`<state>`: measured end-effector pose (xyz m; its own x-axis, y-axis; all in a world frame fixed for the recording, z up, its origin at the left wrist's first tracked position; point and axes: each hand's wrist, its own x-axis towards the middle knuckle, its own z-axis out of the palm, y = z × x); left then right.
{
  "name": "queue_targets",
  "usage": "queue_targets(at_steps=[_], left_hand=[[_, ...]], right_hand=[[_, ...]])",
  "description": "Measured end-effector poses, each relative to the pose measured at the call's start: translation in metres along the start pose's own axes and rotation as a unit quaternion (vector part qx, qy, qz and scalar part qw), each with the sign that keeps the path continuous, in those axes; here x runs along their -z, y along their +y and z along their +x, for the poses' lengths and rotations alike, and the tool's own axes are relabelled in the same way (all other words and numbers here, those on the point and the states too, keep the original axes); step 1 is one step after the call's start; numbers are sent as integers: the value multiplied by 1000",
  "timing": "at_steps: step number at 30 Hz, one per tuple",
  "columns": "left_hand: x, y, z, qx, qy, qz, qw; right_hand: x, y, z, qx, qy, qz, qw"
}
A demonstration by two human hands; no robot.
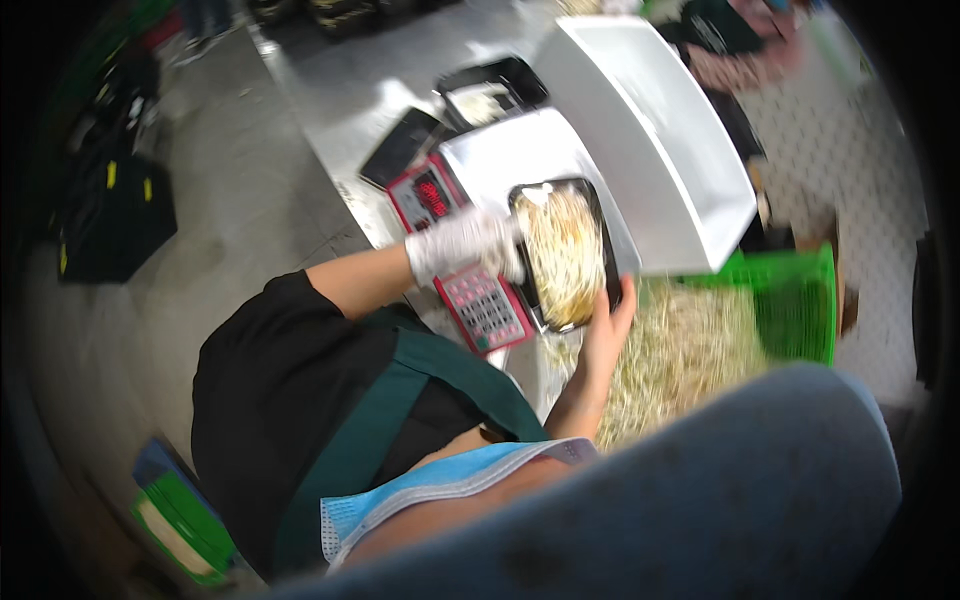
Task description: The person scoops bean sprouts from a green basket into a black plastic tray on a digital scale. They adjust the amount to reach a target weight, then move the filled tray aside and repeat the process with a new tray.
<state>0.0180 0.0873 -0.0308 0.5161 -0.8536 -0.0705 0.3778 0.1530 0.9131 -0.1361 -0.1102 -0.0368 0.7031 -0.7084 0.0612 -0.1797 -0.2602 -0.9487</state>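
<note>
A black tray [560, 250] full of pale, long thin strands, perhaps sprouts or mushrooms, rests over the steel platform [505, 140] of a red scale [480, 305] with keypad and lit display. My left hand [465, 245], in a white glove, is at the tray's left side, its fingers smeared by motion. My bare right hand [605, 335] grips the tray's lower right edge. Beside it, a green crate [800, 310] holds a loose heap of similar strands [680, 350].
A white foam box [670, 150] stands right of the scale. Behind lie a second black tray [510, 85] and a dark flat object [395, 150] on a metal table [330, 95]. Black bags [115, 220] and a green container [180, 530] are left. Another person's pink sleeve [740, 65] shows top right.
</note>
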Motion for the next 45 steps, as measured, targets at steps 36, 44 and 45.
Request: queue_targets(at_steps=[36, 44, 45], left_hand=[[-115, -56, 48, -224, -343, 608, 681], [-183, -92, 27, -88, -380, 437, 810], [-189, -92, 28, -68, -366, 382, 846]], right_hand=[[437, 99, -324, -457, 377, -576, 563], [439, 61, -311, -286, 431, -669, 534], [427, 46, -296, -164, 421, -669, 590]])
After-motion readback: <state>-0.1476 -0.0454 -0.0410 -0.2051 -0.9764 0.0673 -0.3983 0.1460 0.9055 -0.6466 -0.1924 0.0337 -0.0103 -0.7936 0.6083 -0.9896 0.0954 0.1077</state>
